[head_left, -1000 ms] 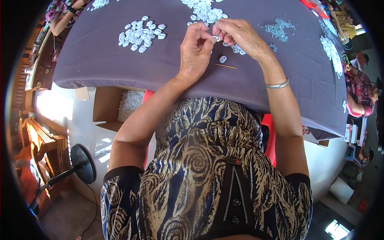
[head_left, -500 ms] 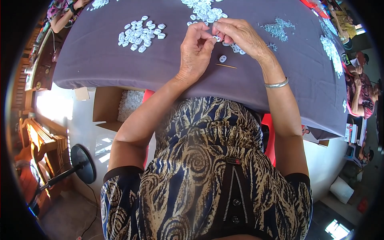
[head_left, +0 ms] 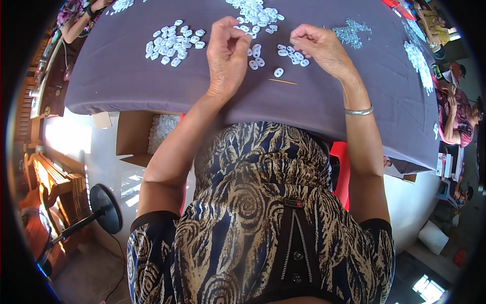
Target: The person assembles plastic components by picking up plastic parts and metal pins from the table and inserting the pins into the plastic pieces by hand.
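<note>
My left hand [head_left: 226,58] is raised over the purple-grey tablecloth, thumb and fingers curled together in a pinch. Small white oval two-holed pieces [head_left: 256,62] lie just right of it; whether one sits between its fingertips I cannot make out. To the right, apart from it, my right hand [head_left: 324,49] also has thumb and fingertips pressed together, and anything in them is too small to see. Beside those fingertips is a small group of white pieces [head_left: 293,54]. One single white piece [head_left: 279,72] lies nearer me, above a thin wooden stick [head_left: 283,81].
A larger group of white pieces [head_left: 174,43] lies left, with a dense pile [head_left: 255,12] at the back. Tiny shiny bits [head_left: 351,34] are heaped at right. An open cardboard box [head_left: 134,134] stands below the table's edge. Other people sit at the left and right sides.
My hands were close together around a white piece and have now drawn apart. The left hand moved left and the right hand slightly right, uncovering white pieces on the cloth between them.
</note>
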The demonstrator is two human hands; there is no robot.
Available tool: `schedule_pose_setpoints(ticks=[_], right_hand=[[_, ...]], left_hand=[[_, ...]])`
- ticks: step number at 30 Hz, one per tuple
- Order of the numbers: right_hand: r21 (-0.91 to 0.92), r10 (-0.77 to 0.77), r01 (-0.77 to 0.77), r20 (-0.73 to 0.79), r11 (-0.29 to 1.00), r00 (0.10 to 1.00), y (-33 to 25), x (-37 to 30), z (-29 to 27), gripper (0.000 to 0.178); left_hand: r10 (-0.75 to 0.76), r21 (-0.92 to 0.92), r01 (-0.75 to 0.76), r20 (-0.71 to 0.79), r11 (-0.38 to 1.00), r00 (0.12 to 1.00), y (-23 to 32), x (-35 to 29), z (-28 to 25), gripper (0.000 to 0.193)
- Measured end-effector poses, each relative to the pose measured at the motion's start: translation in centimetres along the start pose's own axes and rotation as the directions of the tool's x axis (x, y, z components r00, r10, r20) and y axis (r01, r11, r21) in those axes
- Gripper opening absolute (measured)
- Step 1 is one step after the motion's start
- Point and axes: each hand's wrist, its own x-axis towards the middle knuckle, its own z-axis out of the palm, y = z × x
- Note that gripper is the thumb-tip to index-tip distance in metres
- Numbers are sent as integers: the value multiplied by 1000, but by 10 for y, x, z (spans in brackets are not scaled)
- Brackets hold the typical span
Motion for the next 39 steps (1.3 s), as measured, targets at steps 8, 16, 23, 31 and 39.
schedule_pose_setpoints(ticks=[8, 16, 23, 31, 39], right_hand=[[-101, -19, 22, 26, 995, 999, 7, -18, -12, 8], [-200, -127, 135, 51, 971, 991, 1, -22, 10, 5], [-320, -360, 383, 131, 867, 924, -2, -22, 30, 8], [-422, -322, 385, 214, 821, 922, -1, -23, 35, 12], [-524, -376, 414, 183, 745, 908, -11, -31, 40, 10]], left_hand=[[-27, 57, 28, -21, 998, 999, -3, -3, 0, 31], [-20, 33, 21, -24, 999, 1000, -6, -3, 1, 31], [-23, 14, 23, -25, 1000, 999, -9, -3, 1, 31], [-26, -19, 26, -10, 999, 1000, -7, -4, 2, 30], [-27, -10, 27, 0, 1000, 1000, -7, -4, 2, 30]])
